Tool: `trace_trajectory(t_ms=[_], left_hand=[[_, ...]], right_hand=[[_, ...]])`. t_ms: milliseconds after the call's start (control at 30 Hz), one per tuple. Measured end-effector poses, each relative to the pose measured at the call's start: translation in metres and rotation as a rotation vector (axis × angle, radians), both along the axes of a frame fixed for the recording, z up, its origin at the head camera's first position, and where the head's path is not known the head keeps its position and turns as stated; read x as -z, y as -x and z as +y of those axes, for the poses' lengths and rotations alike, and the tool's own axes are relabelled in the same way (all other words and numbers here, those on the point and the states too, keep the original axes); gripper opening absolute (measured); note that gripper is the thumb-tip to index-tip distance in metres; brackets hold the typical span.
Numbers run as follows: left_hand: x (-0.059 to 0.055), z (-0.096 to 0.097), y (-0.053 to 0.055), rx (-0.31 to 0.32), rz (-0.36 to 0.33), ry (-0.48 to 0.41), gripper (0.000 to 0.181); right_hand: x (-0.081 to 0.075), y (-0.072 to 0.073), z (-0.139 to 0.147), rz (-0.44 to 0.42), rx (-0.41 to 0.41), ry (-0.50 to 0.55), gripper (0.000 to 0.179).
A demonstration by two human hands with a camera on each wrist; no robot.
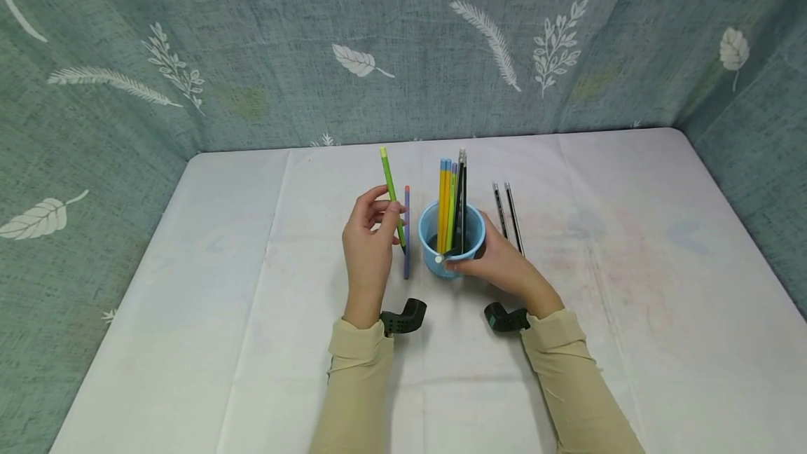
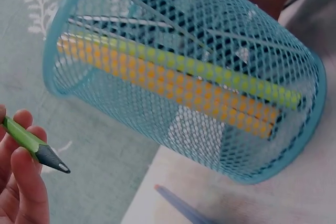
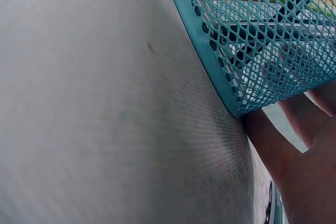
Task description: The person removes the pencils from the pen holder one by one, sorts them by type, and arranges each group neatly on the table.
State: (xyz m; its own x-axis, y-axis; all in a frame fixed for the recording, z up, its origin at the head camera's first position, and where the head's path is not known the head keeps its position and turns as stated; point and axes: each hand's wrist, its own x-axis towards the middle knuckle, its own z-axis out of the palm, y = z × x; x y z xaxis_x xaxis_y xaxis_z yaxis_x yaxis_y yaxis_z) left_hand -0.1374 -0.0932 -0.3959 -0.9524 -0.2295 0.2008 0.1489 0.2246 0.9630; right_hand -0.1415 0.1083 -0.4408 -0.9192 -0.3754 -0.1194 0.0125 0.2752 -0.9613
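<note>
Blue mesh forms the cup (image 1: 432,265), which the right hand (image 1: 506,265) grips and should hold steady. Left of it, the left hand (image 1: 370,240) pinches a green pencil (image 1: 388,175), best kept light: its long axis slants, dark tip low and nearer the cup, yellowish end pointing up and away.

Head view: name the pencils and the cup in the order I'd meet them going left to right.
Green pencil held in the left hand → purple-blue pencil → light-blue mesh cup with standing pencils inside → two dark pencils.
</note>
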Motion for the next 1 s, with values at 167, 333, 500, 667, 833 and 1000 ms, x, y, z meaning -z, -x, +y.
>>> trace_trajectory(t_ms=[167,333,500,667,833,1000], left_hand=[[0.009,-0.001,0.003,-0.023,0.003,0.012,0.025],[0.017,-0.002,0.006,-0.054,-0.048,0.070,0.024],[0.025,-0.003,0.008,-0.062,-0.081,0.129,0.021],[0.029,-0.003,0.009,-0.056,-0.126,0.198,0.015],[0.033,-0.004,0.010,-0.044,-0.183,0.257,0.012],[0.037,-0.005,0.011,-0.034,-0.258,0.309,0.013]], right_hand=[[-0.001,0.000,0.000,-0.003,-0.002,0.008,0.099],[-0.001,0.000,0.000,-0.007,-0.003,0.014,0.099],[0.001,0.000,0.000,-0.014,-0.002,0.016,0.099],[0.001,0.000,0.001,-0.011,0.000,0.013,0.100],[0.001,0.000,0.000,-0.006,-0.001,0.015,0.100],[0.001,0.000,0.000,-0.001,0.000,0.009,0.100]])
